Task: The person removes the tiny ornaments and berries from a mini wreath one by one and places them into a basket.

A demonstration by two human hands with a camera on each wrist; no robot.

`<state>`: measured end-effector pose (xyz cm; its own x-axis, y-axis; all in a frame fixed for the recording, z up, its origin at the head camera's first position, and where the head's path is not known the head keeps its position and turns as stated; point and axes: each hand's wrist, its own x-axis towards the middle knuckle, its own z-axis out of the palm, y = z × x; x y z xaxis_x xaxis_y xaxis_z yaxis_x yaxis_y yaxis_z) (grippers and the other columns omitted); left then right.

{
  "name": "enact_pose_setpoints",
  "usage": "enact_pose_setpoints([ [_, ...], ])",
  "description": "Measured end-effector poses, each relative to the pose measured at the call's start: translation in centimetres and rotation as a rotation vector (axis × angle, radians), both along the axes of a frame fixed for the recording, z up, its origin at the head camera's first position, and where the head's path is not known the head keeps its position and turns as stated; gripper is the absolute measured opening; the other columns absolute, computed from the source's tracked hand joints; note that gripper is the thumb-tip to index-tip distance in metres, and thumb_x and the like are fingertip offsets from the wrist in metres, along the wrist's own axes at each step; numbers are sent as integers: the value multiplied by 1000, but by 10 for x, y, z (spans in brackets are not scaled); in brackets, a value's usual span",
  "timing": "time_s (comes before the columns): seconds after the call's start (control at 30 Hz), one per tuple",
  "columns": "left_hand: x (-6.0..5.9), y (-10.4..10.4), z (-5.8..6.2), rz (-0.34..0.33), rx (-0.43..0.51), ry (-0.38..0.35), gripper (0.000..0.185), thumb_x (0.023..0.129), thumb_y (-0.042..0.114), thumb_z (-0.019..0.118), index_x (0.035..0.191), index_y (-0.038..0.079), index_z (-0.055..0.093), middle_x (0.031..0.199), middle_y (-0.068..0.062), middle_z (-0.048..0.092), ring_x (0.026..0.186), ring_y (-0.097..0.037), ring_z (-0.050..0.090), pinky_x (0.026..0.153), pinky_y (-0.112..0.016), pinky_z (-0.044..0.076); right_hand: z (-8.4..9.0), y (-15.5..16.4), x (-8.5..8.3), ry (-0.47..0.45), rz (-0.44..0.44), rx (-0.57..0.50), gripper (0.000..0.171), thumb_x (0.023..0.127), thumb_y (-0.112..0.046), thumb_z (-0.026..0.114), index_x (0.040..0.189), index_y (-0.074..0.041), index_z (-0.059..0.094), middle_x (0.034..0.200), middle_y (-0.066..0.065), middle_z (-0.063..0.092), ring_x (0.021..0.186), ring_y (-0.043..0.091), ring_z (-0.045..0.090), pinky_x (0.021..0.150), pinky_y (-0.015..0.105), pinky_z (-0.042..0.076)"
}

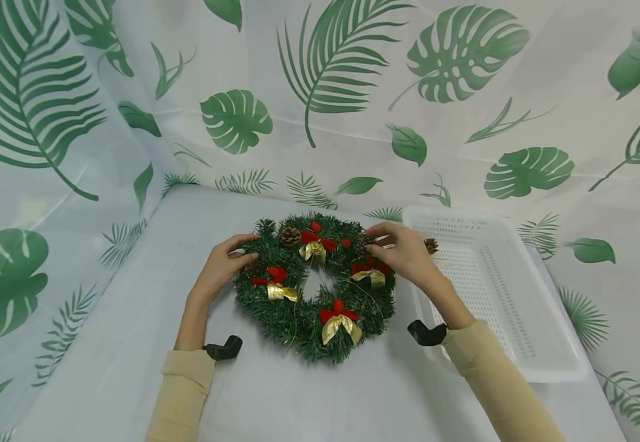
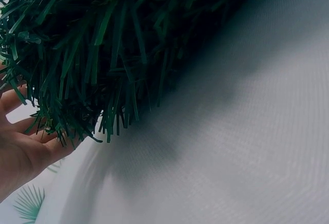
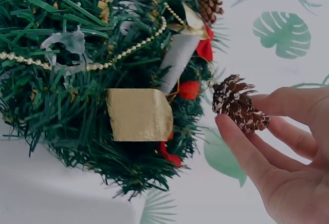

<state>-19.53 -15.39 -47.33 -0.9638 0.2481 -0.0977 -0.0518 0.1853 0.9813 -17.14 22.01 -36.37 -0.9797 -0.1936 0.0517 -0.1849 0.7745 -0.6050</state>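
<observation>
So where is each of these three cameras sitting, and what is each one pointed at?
Head: worn on the head, looking forward and down at the wreath, white basket, both forearms and hands.
Left wrist: low beside the left hand, facing the wreath's needles and the table.
Right wrist: beside the right hand, facing a pine cone that its fingers pinch.
All three share the wreath.

The left hand (image 2: 20,152) touches the wreath's (image 2: 118,44) green needles above the white table (image 2: 231,157).
</observation>
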Motion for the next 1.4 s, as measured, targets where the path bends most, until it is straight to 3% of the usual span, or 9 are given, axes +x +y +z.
enact_pose_setpoints([
  [0.2, 0, -1, -1, -2, 8, 7, 49, 102, 23, 68, 149, 18, 55, 165, -11, 35, 135, -40, 55, 102, -51, 47, 7, 4, 4, 25, -10, -6, 32, 95, -11, 74, 126, -2, 69, 123, 20, 71, 107, 37, 73, 79, 50, 60],
  [0.7, 0, 0, 0, -5, 0, 7, 49, 102, 21, 67, 149, 18, 55, 165, -12, 35, 133, -38, 58, 89, -40, 47, 21, 17, 13, 94, -27, -2, 30, 95, -9, 74, 124, -2, 70, 120, 20, 73, 104, 37, 74, 81, 52, 59],
  [0.87, 0, 0, 0, -6, 3, 4, 49, 102, 22, 67, 150, 18, 55, 165, -12, 35, 133, -39, 57, 93, -43, 47, 24, 22, 14, 107, -44, 9, 30, 94, -9, 75, 123, -3, 70, 119, 20, 74, 101, 37, 75, 78, 49, 60],
  [1.13, 0, -2, 2, -2, -22, -5, 50, 102, 24, 67, 150, 20, 54, 167, -11, 32, 141, -44, 48, 111, -61, 41, 29, 34, 17, 108, -71, 27, 31, 96, -12, 74, 126, -4, 70, 120, 21, 73, 101, 39, 74, 82, 53, 58],
  [1.2, 0, -2, 2, 0, -23, -7, 50, 102, 23, 67, 150, 20, 54, 167, -11, 32, 141, -44, 49, 112, -61, 41, 32, 38, 18, 108, -78, 29, 31, 96, -11, 74, 126, -3, 69, 119, 21, 73, 101, 39, 74, 80, 48, 59],
  [1.3, 0, -1, 2, 0, -22, -6, 50, 102, 23, 68, 150, 19, 54, 166, -11, 33, 140, -43, 50, 111, -60, 42, 38, 45, 20, 105, -99, 10, 32, 96, -10, 73, 126, -3, 69, 118, 22, 74, 103, 40, 74, 74, 30, 59],
  [1.4, -1, -1, 2, -4, -21, -5, 50, 102, 23, 68, 150, 20, 54, 166, -10, 34, 139, -43, 51, 110, -60, 43, 44, 54, 22, 116, -124, -5, 32, 96, -10, 73, 126, -1, 69, 117, 24, 73, 104, 41, 73, 67, 14, 52],
])
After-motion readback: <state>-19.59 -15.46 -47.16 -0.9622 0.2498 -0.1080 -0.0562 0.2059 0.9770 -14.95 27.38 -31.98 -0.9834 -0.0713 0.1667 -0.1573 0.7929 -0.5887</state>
